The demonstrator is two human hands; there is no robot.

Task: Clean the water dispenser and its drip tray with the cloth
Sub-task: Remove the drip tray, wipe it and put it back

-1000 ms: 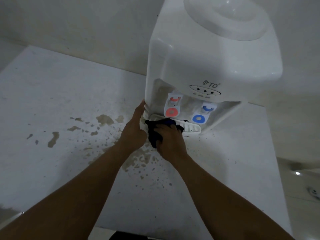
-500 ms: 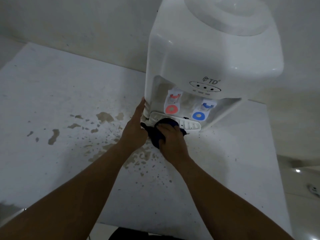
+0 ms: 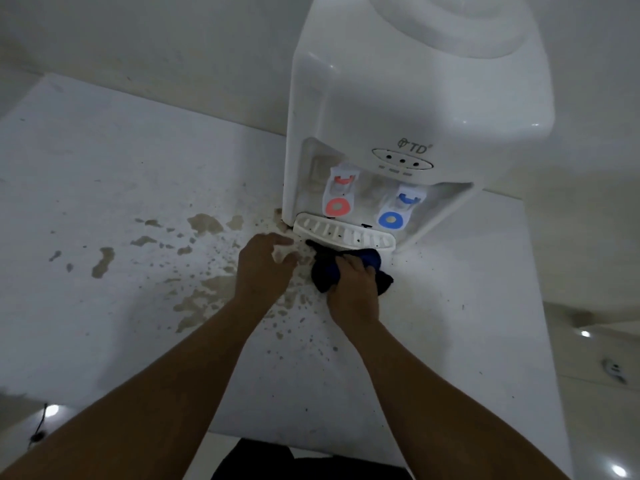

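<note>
Left hand (image 3: 263, 268) now off dispenser (image 3: 398, 109), seemingly slack; right hand (image 3: 353, 289) clutching cloth (image 3: 325, 275) under drip tray (image 3: 343, 233).

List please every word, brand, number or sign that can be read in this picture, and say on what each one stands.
"TD", after a small round logo: on the front of the white water dispenser, above the oval indicator panel.
Three tiny labels under the panel's three dots: too small and blurred to read.
Red tap and blue tap: colour rings only, no text.
Drip tray, cloth: no text.
</note>
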